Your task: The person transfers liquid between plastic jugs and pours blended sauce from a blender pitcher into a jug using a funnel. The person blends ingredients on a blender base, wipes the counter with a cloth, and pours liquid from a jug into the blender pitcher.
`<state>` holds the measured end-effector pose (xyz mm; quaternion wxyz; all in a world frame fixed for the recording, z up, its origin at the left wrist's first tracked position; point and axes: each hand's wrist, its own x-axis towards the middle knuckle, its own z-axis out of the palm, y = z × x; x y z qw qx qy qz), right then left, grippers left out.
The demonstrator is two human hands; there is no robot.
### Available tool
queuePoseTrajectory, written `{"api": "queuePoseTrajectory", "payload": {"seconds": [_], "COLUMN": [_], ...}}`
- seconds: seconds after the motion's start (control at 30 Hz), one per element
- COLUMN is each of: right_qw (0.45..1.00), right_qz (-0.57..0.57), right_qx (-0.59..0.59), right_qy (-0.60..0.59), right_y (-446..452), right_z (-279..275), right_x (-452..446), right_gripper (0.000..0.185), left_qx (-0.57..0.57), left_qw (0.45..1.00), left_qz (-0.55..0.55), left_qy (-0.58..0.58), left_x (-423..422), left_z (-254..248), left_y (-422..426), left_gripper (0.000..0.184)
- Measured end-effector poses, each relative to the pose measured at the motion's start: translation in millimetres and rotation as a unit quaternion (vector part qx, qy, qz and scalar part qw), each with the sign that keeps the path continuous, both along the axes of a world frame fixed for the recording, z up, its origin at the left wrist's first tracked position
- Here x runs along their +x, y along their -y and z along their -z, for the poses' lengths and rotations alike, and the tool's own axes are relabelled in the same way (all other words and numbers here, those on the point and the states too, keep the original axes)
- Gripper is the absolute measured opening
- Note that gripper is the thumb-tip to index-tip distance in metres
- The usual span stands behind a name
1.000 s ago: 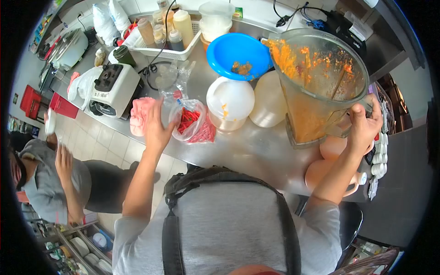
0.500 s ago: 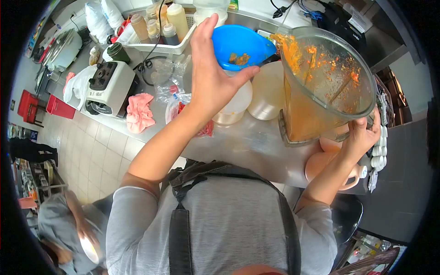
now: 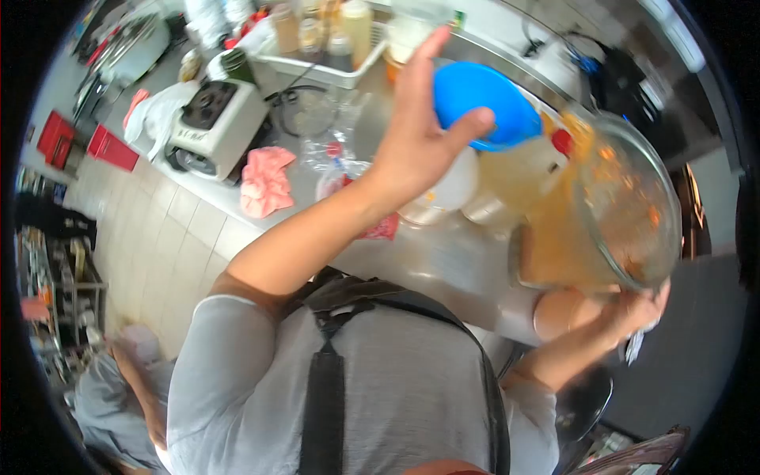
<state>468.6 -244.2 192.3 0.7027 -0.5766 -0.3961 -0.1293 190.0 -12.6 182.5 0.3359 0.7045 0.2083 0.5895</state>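
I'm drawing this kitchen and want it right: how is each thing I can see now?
Blender jar: no lid, orange smears inside
Right hand: closed on the blender jar
Left hand: spread open, in front of the bowl
Blue bowl: open, partly hidden
Blender base: no jar on it
Pink cloth: crumpled
White basket: holding bottles

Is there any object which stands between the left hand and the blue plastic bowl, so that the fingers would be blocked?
Nothing visible stands between the left hand and the blue plastic bowl. The thumb overlaps the bowl in this view, but I cannot tell whether they touch.
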Motion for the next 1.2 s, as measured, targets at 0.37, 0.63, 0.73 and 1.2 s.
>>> {"api": "queuePoseTrajectory", "payload": {"seconds": [0.37, 0.63, 0.73, 1.2], "right_qw": [0.99, 0.989, 0.98, 0.894], "right_qz": [0.068, 0.005, -0.032, -0.351], "right_qx": [0.116, 0.143, 0.147, 0.171], "right_qy": [0.034, -0.04, -0.128, -0.217], "right_y": [-12, -134, -194, -367], "right_z": [-80, -73, -63, 17], "right_x": [-174, -325, -368, -557], "right_gripper": [0.044, 0.043, 0.043, 0.03], "left_qx": [-0.114, -0.206, -0.135, -0.278], "left_qw": [0.823, 0.835, 0.871, 0.912], "left_qz": [-0.03, 0.036, 0.094, -0.04], "left_qy": [-0.556, -0.51, -0.463, -0.298], "left_x": [-273, -330, -347, -567], "left_z": [133, 234, 233, 117], "left_y": [-55, -86, -81, -108], "left_gripper": [0.045, 0.03, 0.028, 0.019]}}
